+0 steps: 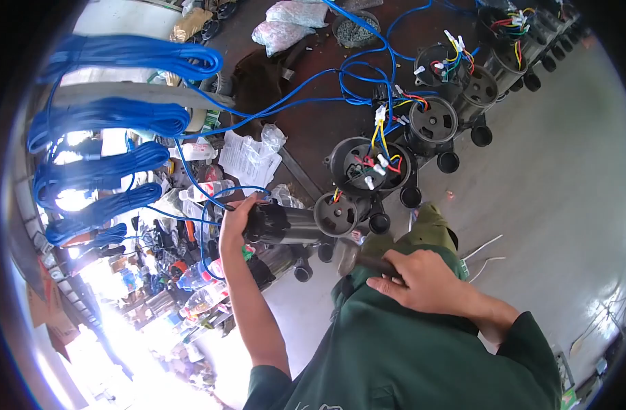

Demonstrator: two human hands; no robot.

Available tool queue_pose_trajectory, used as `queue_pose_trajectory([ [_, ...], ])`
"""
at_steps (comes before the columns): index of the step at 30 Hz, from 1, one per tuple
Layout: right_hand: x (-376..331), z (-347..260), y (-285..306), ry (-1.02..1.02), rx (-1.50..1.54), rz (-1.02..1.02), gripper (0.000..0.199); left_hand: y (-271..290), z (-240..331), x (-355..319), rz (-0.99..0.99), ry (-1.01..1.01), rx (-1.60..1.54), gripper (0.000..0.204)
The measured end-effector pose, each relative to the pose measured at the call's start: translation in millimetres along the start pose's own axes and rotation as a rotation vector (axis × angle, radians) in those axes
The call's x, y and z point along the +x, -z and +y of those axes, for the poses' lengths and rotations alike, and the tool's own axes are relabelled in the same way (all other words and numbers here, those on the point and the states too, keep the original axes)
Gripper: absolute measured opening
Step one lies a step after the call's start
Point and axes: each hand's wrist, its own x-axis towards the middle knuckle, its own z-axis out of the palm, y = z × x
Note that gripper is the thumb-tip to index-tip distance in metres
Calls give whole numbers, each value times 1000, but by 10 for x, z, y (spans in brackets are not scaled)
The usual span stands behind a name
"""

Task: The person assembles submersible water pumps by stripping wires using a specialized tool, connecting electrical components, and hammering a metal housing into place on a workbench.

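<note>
A dark grey cylindrical pump [286, 224] lies on its side at the bench's edge, its round slotted end toward my body. My left hand [235, 222] is wrapped around its far left end, where a blue cable [210, 198] comes out. In my right hand [422, 280] is the dark handle of a mallet [347, 256], held in front of my waist. The mallet's head is blurred and close to the pump's near end, and I cannot tell whether they touch. To the right stands an open pump housing [357, 164] with coloured wires and white connectors sticking out.
Several more wired pumps [432, 119] stand in a row along the bench edge. Blue cable coils [115, 116] hang at the left. Paper [248, 157], plastic bottles [217, 188] and clutter cover the bench's left side. At the back are a bowl of small grey parts [356, 29] and plastic bags [282, 34].
</note>
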Motion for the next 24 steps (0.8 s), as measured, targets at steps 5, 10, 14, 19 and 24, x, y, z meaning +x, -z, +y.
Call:
queue_pose_trajectory([
  [5,-19,270,203,-32,13,-176,46,208,54,232,-41,197,-83,40],
  [10,-37,413,335,34,-10,-157,43,317,75,420,-56,267,-136,42],
  [14,-13,414,426,15,-57,-171,40,230,84,333,-49,254,-128,43],
  [19,71,359,470,-34,-72,-173,39,-257,-30,-239,28,-98,65,39],
  [24,252,81,460,-21,-137,-117,36,-611,-227,-810,140,-389,247,24],
])
